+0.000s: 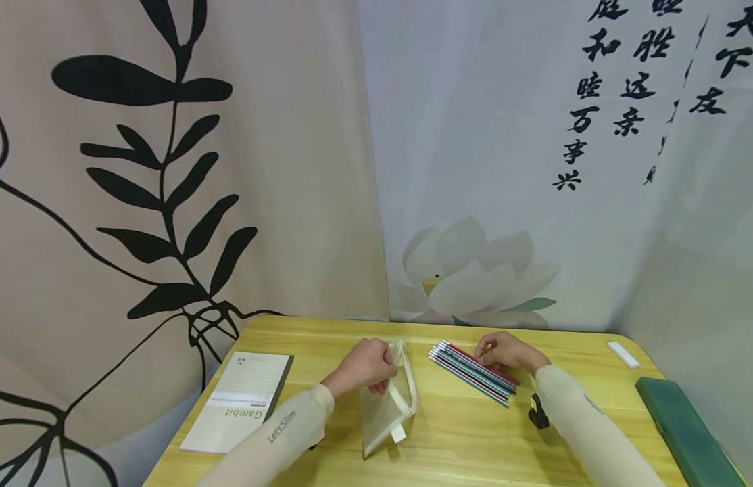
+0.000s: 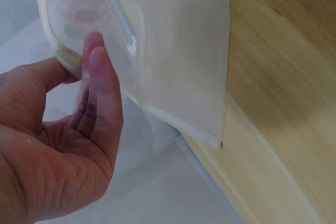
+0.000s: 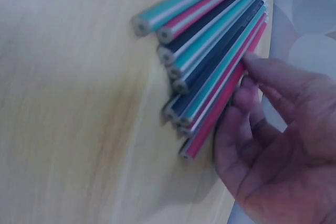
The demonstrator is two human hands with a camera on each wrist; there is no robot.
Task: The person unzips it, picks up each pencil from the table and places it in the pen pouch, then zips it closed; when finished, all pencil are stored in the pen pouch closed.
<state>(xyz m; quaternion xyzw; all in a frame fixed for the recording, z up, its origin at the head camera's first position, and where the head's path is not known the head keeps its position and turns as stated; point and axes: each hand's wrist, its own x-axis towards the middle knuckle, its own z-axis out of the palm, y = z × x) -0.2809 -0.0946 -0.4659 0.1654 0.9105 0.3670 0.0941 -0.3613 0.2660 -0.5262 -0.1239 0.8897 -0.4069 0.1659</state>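
Observation:
A pale mesh pouch (image 1: pixel 379 419) stands tilted on the table with its mouth spread. At its rim, my left hand (image 1: pixel 366 365) pinches the edge between thumb and fingers; the left wrist view shows see-through mesh (image 2: pixel 184 51) and the pencils behind it. To the right, a row of striped pencils (image 1: pixel 474 373) in red, teal and black lies side by side, slanting across the table. My right hand (image 1: pixel 507 352) is at the far side of the row. In the right wrist view, its thumb and fingertips pinch the outermost red pencil (image 3: pixel 212 116), whose unsharpened end points away from the palm.
A notebook (image 1: pixel 236 402) marked Gambit lies at the left of the wooden table (image 1: pixel 449 446). At the right are a white eraser-like block (image 1: pixel 623 354) and a dark green case (image 1: pixel 687 429). A printed curtain (image 1: pixel 316 169) hangs along the table's back edge.

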